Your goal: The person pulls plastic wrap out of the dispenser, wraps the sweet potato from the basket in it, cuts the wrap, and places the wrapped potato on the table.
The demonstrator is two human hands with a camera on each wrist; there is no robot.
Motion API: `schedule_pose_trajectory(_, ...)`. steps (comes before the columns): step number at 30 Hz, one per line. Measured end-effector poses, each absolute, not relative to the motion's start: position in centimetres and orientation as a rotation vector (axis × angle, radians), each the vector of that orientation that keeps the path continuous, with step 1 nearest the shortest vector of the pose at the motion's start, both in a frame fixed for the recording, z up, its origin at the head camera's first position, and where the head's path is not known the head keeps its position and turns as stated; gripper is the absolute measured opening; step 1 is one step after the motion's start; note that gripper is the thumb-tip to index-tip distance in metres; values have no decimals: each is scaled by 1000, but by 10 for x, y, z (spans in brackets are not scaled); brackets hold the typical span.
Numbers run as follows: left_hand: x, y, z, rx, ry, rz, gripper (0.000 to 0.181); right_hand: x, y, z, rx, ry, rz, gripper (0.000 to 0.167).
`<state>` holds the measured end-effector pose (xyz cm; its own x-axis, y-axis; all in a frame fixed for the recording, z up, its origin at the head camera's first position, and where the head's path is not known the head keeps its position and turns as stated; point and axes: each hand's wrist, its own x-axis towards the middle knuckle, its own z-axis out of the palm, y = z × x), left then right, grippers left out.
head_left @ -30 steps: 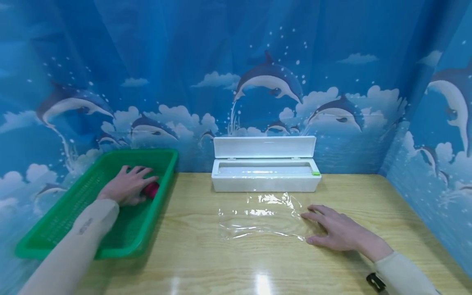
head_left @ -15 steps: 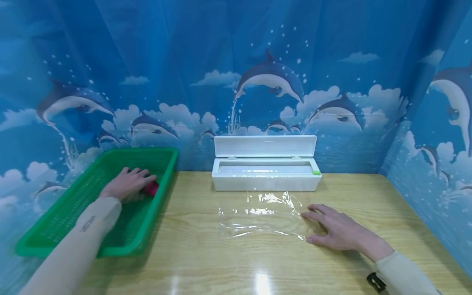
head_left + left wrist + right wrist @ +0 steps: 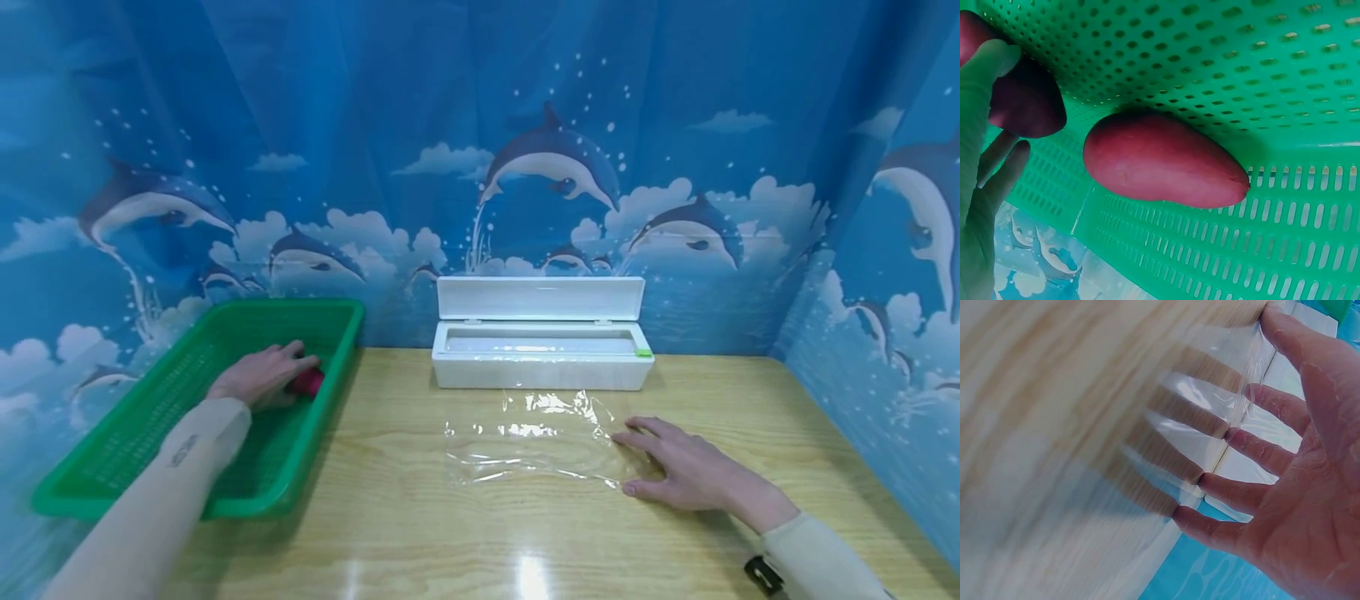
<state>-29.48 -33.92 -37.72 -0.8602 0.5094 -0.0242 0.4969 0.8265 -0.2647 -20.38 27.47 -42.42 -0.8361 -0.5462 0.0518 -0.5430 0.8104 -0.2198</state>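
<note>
A glossy wood-grain table (image 3: pixel 420 533) bears a green basket (image 3: pixel 321 417), open white box (image 3: pixel 543 374) and clear film (image 3: pixel 532 450).

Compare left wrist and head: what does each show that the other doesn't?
Only left wrist shows the loose mango-like fruit, lying clear of the left hand. Only head shows the right hand, clear plastic film, open white box and wood-grain tabletop. Both share the left hand, green basket, dolphin-print curtain and a red fruit at that hand.

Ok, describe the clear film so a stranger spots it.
On the wooden table, find the long white box with its lid raised. The clear film spreads in front of it, the right hand at one edge. Unlike box and basket, it's see-through, with shiny creases.
</note>
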Motion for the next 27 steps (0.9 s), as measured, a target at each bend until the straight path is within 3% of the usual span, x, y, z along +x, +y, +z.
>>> schedule_pose_trajectory(18, -292, -342, -361, -668, -3002, 304, 74, -203, 273, -425, -887, 2975, -363, 72)
schedule_pose_trajectory(27, -286, -333, -336, -699, -2894, 215, 70, -203, 274, -424, -883, 2977, -366, 72)
